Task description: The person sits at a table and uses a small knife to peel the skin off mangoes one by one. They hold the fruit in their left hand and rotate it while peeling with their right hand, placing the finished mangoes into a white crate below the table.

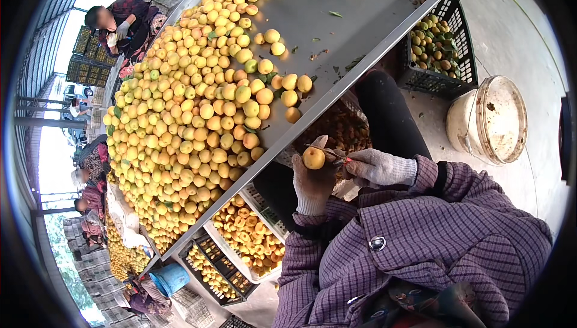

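In my gloved left hand [311,188] rests a whole yellow apricot [313,158], held up between the thumb and fingers. My right hand [381,165], in a white knit glove with a soiled palm side, grips a small knife [345,160] with some red at its handle. The thin blade [321,148] reaches across the upper side of the apricot; whether it has cut in cannot be told. Below my hands, between my knees, a container of dark brownish pieces [345,127] is partly hidden. A large heap of apricots [194,116] covers the metal table [306,17] beside me.
The table's raised metal edge [333,89] runs close to my hands. A white crate [288,233] of apricot halves [248,233] stands below it. To my right are a black crate [464,35] of greenish fruit and a lidded white bucket [487,120]. Another person [130,26] sits across the table.
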`<state>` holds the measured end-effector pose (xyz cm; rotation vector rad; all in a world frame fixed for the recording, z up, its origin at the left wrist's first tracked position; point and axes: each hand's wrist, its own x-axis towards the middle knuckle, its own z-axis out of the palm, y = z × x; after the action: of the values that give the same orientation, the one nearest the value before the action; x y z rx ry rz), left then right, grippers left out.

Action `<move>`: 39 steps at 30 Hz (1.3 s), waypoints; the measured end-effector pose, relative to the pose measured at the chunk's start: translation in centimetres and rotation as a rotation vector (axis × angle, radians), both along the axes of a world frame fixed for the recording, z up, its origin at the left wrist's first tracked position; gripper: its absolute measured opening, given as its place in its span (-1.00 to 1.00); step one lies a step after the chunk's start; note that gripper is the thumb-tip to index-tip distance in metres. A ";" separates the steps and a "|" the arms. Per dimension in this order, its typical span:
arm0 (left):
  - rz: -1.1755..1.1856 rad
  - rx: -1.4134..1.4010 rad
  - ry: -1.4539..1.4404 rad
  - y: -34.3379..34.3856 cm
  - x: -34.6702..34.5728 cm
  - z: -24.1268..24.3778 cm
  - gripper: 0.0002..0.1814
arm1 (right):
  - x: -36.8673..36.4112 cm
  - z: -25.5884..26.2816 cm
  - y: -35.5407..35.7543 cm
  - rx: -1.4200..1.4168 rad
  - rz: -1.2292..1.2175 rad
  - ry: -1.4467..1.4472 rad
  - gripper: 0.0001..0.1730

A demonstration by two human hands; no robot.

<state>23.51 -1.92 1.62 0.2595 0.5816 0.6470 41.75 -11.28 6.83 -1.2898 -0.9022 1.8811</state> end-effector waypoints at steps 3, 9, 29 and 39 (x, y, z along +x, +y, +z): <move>-0.031 0.042 -0.023 0.0 0.0 -0.4 -0.11 | -0.2 -0.5 -0.1 -0.052 0.004 0.018 -0.55; -0.109 0.285 -0.103 -0.4 -0.2 0.1 -0.19 | -0.8 -1.1 0.0 0.005 -0.026 -0.049 -0.59; -0.160 0.444 0.219 1.6 0.3 -0.5 -0.38 | 0.0 -2.4 1.9 0.020 0.036 -0.365 -0.35; -0.148 0.242 0.049 0.7 1.8 0.2 -0.34 | -1.3 -7.3 1.7 0.246 -0.101 -0.456 -0.45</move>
<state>25.34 -1.21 1.84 0.5418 0.5255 0.5688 40.49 -9.61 -0.52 -1.6017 -1.2298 1.3679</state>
